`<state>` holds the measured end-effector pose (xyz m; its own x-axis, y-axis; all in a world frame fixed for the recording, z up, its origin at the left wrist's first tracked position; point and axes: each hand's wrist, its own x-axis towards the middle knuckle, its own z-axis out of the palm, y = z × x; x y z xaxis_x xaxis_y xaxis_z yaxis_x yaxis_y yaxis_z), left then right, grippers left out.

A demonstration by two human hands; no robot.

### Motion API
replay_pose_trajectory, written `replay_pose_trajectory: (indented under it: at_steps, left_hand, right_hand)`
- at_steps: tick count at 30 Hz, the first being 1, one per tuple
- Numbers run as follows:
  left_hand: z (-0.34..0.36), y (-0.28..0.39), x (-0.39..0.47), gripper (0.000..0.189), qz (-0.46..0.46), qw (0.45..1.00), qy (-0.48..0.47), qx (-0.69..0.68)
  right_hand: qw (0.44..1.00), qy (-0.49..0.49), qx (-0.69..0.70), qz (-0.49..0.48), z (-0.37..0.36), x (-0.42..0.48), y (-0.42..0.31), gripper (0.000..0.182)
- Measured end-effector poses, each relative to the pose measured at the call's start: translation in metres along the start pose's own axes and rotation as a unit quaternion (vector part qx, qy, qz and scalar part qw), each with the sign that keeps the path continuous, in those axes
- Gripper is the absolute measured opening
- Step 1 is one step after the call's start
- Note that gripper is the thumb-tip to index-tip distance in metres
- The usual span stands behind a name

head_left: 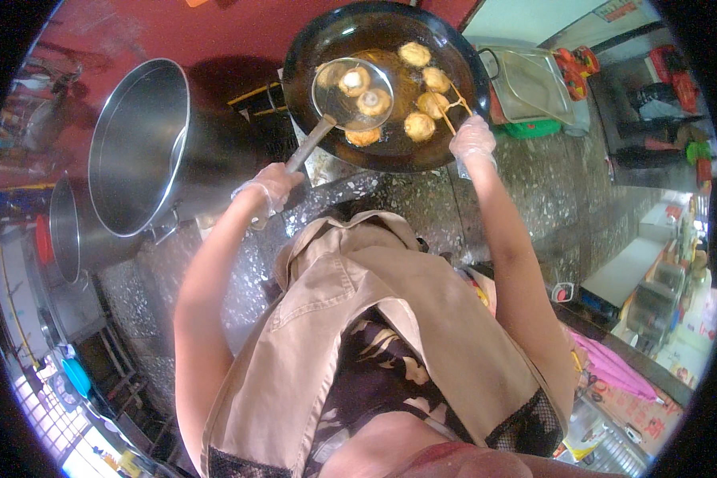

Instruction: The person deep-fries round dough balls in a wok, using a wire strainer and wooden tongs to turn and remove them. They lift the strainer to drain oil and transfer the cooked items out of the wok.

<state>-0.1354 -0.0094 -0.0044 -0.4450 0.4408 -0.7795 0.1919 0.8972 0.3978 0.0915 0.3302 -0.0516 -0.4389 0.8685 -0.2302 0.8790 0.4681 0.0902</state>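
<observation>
A large dark wok of oil holds several round golden fried pieces, one of them a fried piece near its far side. My left hand, in a clear plastic glove, grips the handle of a round mesh skimmer. Two pieces with pale tops show within the skimmer's ring. My right hand, also gloved, holds a pair of wooden chopsticks over the wok's right side. Their tips are at a fried piece; whether they pinch it, I cannot tell.
Left of the wok stands a tall metal pot, with a smaller pot beyond it. A clear plastic tray and a green container sit right of the wok. Lower right are a pink cloth and shelves of containers.
</observation>
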Motion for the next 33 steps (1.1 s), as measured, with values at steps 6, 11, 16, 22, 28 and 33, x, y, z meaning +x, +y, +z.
replay_pose_trajectory:
  at_steps: [6,11,16,22,28,33]
  left_hand:
    - [-0.004,0.01,0.001,0.04,0.01,1.0,-0.027,0.012]
    - [-0.003,0.002,-0.001,0.04,-0.002,1.0,-0.02,-0.013]
    - [-0.003,0.004,0.0,0.039,-0.003,1.0,-0.018,-0.009]
    - [-0.004,0.004,-0.003,0.039,0.005,1.0,-0.017,0.009]
    - [-0.004,0.007,-0.002,0.039,-0.01,1.0,-0.002,-0.002]
    - [-0.003,-0.005,0.012,0.047,0.048,0.998,0.007,0.048]
  right_hand:
    - [0.847,-0.158,0.496,0.108,0.039,0.032,0.066,0.031]
    - [0.687,-0.255,0.666,0.14,0.011,-0.006,0.066,0.03]
    - [0.63,-0.275,0.719,0.105,0.024,-0.031,0.075,0.026]
    - [0.56,-0.316,0.761,0.084,0.018,-0.084,0.05,0.028]
    - [0.665,-0.275,0.693,0.05,0.012,-0.101,0.014,0.027]
    - [0.728,-0.214,0.652,0.019,-0.011,-0.102,0.004,0.034]
